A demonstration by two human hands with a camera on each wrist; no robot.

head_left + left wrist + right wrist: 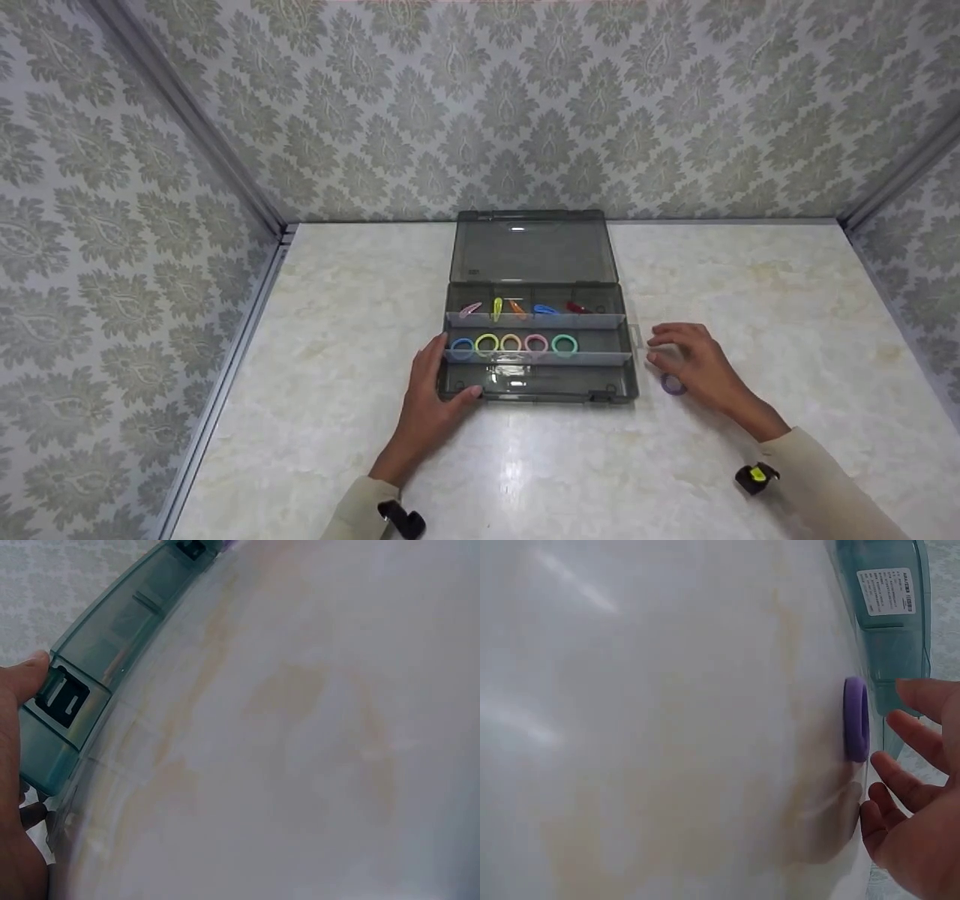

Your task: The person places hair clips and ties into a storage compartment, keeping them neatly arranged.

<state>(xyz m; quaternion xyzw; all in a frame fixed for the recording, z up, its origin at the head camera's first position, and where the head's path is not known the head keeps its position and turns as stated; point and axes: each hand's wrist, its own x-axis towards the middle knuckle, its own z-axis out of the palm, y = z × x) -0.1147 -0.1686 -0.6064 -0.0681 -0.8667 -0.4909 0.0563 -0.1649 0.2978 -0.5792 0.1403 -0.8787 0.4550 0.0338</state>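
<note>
A grey see-through plastic organizer box (630,379) stands on the table with its lid (534,251) raised at the back. My left hand (431,409) holds its front left corner, thumb on the front wall (94,694) and fingers along the side. Right of the box, my right hand (697,367) hovers with loosely bent, parted fingers and nothing between them. A purple hair tie (673,384) lies below its palm; the right wrist view shows this tie (856,720) just beside the fingertips. A thin clear plastic piece (637,335) shows between the box and the right fingers.
Several hair clips lie in the back row, among them a yellow clip (497,308) and a blue clip (545,309). The middle row holds several hair ties, including a green tie (565,345). Clear dividers (536,358) separate the rows. Patterned walls (510,112) enclose the table (337,300).
</note>
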